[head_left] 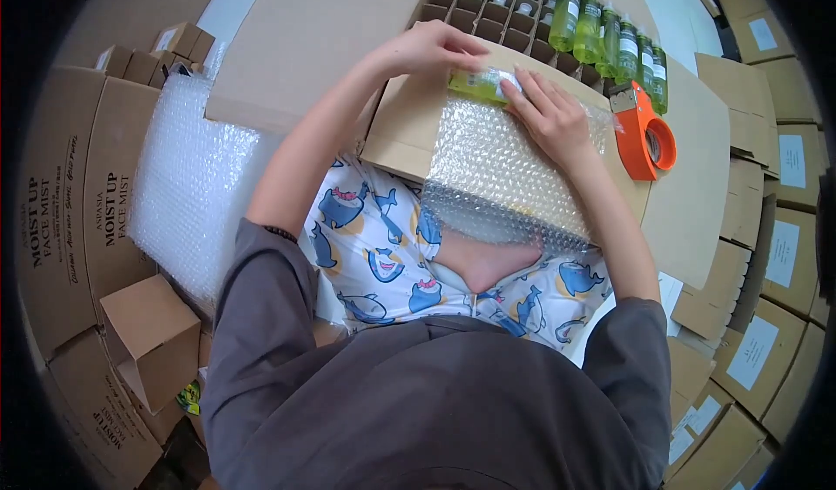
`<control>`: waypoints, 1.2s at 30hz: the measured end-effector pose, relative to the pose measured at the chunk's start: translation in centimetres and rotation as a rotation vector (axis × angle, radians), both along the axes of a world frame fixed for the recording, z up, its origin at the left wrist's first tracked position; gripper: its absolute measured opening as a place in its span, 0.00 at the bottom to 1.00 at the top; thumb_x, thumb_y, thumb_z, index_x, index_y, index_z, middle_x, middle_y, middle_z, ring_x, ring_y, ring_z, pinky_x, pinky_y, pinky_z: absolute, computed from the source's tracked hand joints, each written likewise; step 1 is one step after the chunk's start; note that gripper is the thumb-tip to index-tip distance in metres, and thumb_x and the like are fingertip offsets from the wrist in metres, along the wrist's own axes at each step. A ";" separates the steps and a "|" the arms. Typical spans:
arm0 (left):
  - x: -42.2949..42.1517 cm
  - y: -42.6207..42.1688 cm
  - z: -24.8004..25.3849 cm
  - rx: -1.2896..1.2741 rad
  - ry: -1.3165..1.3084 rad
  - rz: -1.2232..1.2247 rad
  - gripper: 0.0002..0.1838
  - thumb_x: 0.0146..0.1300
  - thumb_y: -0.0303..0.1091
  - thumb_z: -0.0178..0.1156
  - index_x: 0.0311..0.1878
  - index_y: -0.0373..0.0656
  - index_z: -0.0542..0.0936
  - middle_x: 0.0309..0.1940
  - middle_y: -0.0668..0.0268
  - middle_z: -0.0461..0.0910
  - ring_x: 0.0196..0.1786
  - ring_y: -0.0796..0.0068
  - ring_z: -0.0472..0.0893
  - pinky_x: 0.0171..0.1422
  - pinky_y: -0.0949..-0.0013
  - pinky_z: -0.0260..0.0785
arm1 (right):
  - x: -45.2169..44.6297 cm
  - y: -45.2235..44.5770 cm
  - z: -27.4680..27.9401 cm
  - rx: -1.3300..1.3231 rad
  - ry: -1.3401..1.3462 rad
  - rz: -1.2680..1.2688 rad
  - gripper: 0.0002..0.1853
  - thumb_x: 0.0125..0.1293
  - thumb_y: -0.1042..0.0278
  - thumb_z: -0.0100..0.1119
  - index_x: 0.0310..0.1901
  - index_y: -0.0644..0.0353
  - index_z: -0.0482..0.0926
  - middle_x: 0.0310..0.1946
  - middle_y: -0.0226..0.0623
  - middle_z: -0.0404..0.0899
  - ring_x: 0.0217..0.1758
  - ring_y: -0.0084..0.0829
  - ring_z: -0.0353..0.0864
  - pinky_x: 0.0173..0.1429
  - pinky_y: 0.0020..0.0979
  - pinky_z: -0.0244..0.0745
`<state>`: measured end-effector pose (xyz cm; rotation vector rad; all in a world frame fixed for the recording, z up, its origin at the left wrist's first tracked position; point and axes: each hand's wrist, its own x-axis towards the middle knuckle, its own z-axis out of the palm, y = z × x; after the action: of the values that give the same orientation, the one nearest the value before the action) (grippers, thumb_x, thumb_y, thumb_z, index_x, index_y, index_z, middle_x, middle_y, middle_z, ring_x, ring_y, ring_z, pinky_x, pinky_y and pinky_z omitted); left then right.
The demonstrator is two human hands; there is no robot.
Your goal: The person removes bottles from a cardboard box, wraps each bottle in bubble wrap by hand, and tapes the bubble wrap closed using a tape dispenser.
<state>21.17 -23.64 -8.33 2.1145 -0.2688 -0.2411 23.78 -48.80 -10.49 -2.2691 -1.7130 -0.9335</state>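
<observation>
A bottle of yellow-green liquid (475, 83) with a white label lies on its side at the far edge of a bubble wrap sheet (505, 150). The sheet is spread over a cardboard box (399, 133) and hangs down over its near edge. My right hand (553, 111) rests flat on the bottle's label end and the wrap, fingers stretched out. Just beyond the bottle's other end, my left hand (440, 47) hovers with loosely bent fingers and thumb apart, holding nothing I can see. Whether its fingertips touch the bottle cannot be made out.
An orange tape dispenser (644, 133) stands at the box's right. Several green bottles (610, 41) lie on a divided carton (492, 30) holding more bottles. A stack of bubble wrap (187, 185) is at left, near an open small box (152, 333). Cartons (788, 246) line the right.
</observation>
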 end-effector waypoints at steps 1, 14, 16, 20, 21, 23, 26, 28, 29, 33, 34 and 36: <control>0.3 0.0 -0.1 0.021 -0.006 -0.080 0.23 0.55 0.44 0.66 0.51 0.41 0.79 0.42 0.64 0.81 0.44 0.77 0.78 0.52 0.75 0.68 | 0.0 0.0 0.0 -0.001 -0.002 0.001 0.20 0.57 0.64 0.56 0.53 0.49 0.76 0.52 0.38 0.76 0.50 0.34 0.78 0.52 0.31 0.74; -1.0 -0.2 -1.6 0.067 -0.054 -0.127 0.23 0.52 0.39 0.68 0.49 0.39 0.77 0.40 0.63 0.80 0.44 0.73 0.78 0.50 0.70 0.70 | -1.0 -1.0 1.1 0.023 0.127 0.009 0.19 0.58 0.61 0.57 0.53 0.51 0.77 0.51 0.39 0.76 0.51 0.35 0.78 0.53 0.32 0.74; -1.8 -0.7 -1.8 0.082 -0.176 -0.090 0.22 0.51 0.37 0.68 0.48 0.38 0.76 0.40 0.62 0.80 0.44 0.72 0.78 0.50 0.70 0.70 | -1.2 -1.3 1.9 0.104 0.407 -0.006 0.21 0.58 0.58 0.59 0.54 0.52 0.76 0.51 0.40 0.76 0.52 0.36 0.77 0.54 0.33 0.73; -2.0 -1.1 -2.1 0.114 -0.248 -0.057 0.22 0.49 0.36 0.68 0.47 0.39 0.76 0.41 0.61 0.79 0.45 0.70 0.78 0.51 0.69 0.70 | 1.5 -1.8 4.2 -0.028 0.544 -0.090 0.23 0.58 0.55 0.60 0.54 0.53 0.76 0.49 0.40 0.78 0.49 0.37 0.78 0.53 0.35 0.73; -2.0 -1.2 -2.0 0.131 -0.256 -0.049 0.22 0.48 0.35 0.69 0.47 0.39 0.76 0.41 0.60 0.79 0.46 0.69 0.78 0.51 0.69 0.70 | 2.0 -1.8 4.0 -0.026 0.543 -0.091 0.23 0.58 0.55 0.60 0.54 0.53 0.76 0.49 0.40 0.78 0.49 0.37 0.78 0.53 0.35 0.73; -2.1 -1.5 -2.1 0.138 -0.286 -0.037 0.22 0.48 0.37 0.68 0.46 0.40 0.75 0.41 0.59 0.79 0.46 0.66 0.78 0.52 0.66 0.70 | 3.0 -1.7 3.5 -0.139 0.776 -0.076 0.23 0.57 0.54 0.61 0.54 0.53 0.75 0.47 0.38 0.78 0.48 0.38 0.78 0.53 0.36 0.72; -2.7 -2.0 -2.4 0.148 -0.333 -0.003 0.23 0.46 0.39 0.68 0.46 0.42 0.75 0.41 0.58 0.78 0.47 0.59 0.77 0.53 0.60 0.68 | 3.5 -1.9 3.2 -0.204 0.838 -0.047 0.24 0.57 0.53 0.61 0.54 0.53 0.75 0.46 0.38 0.79 0.46 0.39 0.79 0.52 0.36 0.73; -3.2 -2.3 -2.7 0.182 -0.392 0.038 0.24 0.46 0.39 0.68 0.47 0.44 0.74 0.42 0.58 0.77 0.48 0.58 0.77 0.53 0.59 0.68 | 3.4 -2.1 3.1 -0.216 0.733 -0.017 0.25 0.56 0.54 0.62 0.55 0.52 0.74 0.44 0.38 0.78 0.45 0.40 0.79 0.51 0.37 0.73; -3.4 -2.4 -2.8 0.198 -0.423 0.057 0.25 0.46 0.39 0.69 0.48 0.44 0.73 0.42 0.58 0.77 0.48 0.58 0.76 0.53 0.59 0.68 | 3.3 -2.3 3.0 -0.215 0.734 -0.016 0.25 0.56 0.54 0.62 0.55 0.52 0.74 0.44 0.38 0.78 0.45 0.40 0.79 0.51 0.37 0.73; -4.0 -2.8 -2.8 0.253 -0.462 0.036 0.25 0.48 0.35 0.69 0.49 0.40 0.73 0.45 0.57 0.74 0.51 0.58 0.75 0.55 0.64 0.69 | 2.9 -2.8 1.8 -0.113 0.408 0.099 0.25 0.58 0.52 0.59 0.56 0.51 0.73 0.41 0.39 0.77 0.41 0.39 0.79 0.45 0.36 0.75; -4.1 -2.8 -2.8 0.253 -0.461 0.037 0.25 0.48 0.35 0.69 0.49 0.40 0.73 0.45 0.57 0.74 0.51 0.58 0.75 0.55 0.64 0.69 | 3.0 -2.9 1.4 -0.092 0.341 0.127 0.25 0.58 0.52 0.59 0.56 0.51 0.73 0.41 0.38 0.77 0.40 0.38 0.79 0.44 0.35 0.75; -4.2 -2.7 -2.9 0.239 -0.501 -0.003 0.26 0.49 0.35 0.68 0.52 0.41 0.72 0.46 0.58 0.73 0.51 0.58 0.74 0.55 0.63 0.68 | 3.0 -3.0 1.0 -0.049 0.205 0.179 0.25 0.58 0.53 0.59 0.56 0.50 0.72 0.40 0.37 0.76 0.38 0.37 0.79 0.42 0.33 0.76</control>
<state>16.95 -26.34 -11.21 2.3888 -0.5586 0.2766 26.75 -51.80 -9.46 -2.1125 -1.8269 -0.6072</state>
